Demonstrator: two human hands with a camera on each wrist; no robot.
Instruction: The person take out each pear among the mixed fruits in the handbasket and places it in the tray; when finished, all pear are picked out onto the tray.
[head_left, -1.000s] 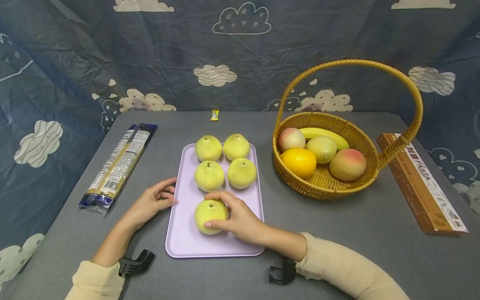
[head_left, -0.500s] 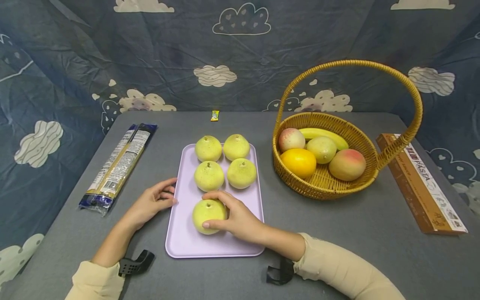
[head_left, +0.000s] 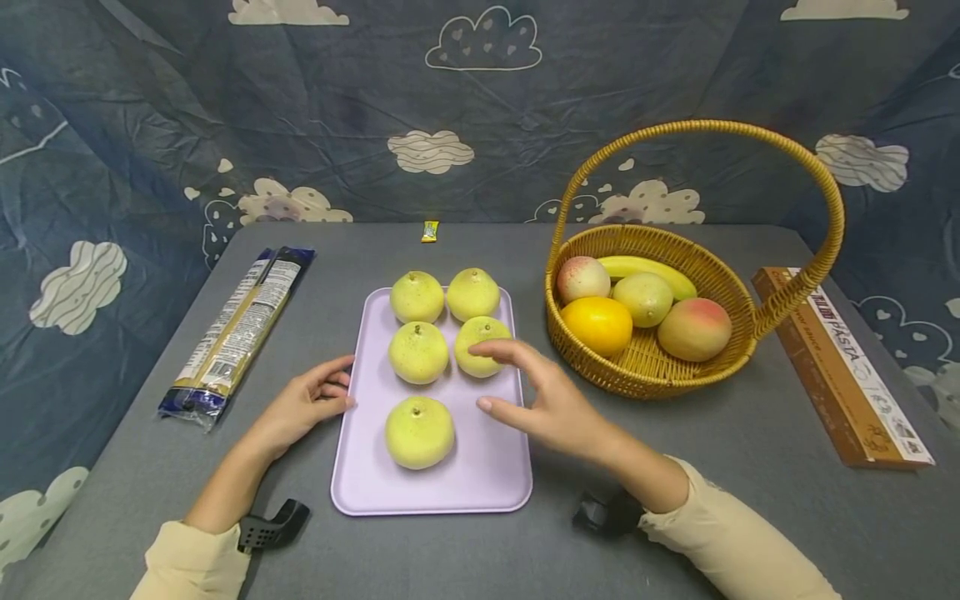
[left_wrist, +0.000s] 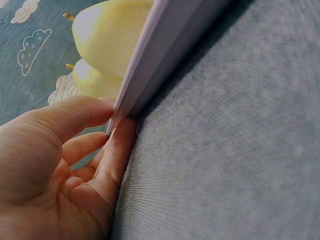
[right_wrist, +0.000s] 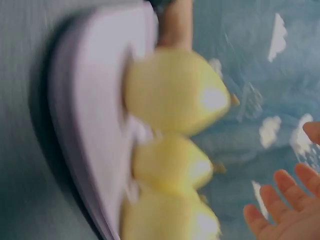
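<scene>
A lilac tray [head_left: 480,483] lies on the grey table, bearing several round yellow-green fruits with short stems. One such fruit [head_left: 420,435] sits alone near the tray's front; the others [head_left: 417,353] stand in two rows toward the back. My left hand [head_left: 303,404] holds the tray's left rim; in the left wrist view its thumb [left_wrist: 82,111] and fingers meet at the rim [left_wrist: 131,82]. Over the tray's right edge hovers my right hand [head_left: 558,408], fingers spread and holding nothing. It partly covers the right fruit [head_left: 480,333] of the second row.
To the right stands a wicker basket [head_left: 645,387] with a tall handle, holding a banana [head_left: 652,271], a mango [head_left: 695,330] and other fruits. A pasta box [head_left: 843,375] lies at the far right. A spaghetti pack [head_left: 238,329] lies left, a small yellow packet [head_left: 429,232] behind.
My right hand has let go of the front fruit and moved right and slightly back. That fruit shifted slightly left before release. My left hand has stayed at the rim.
</scene>
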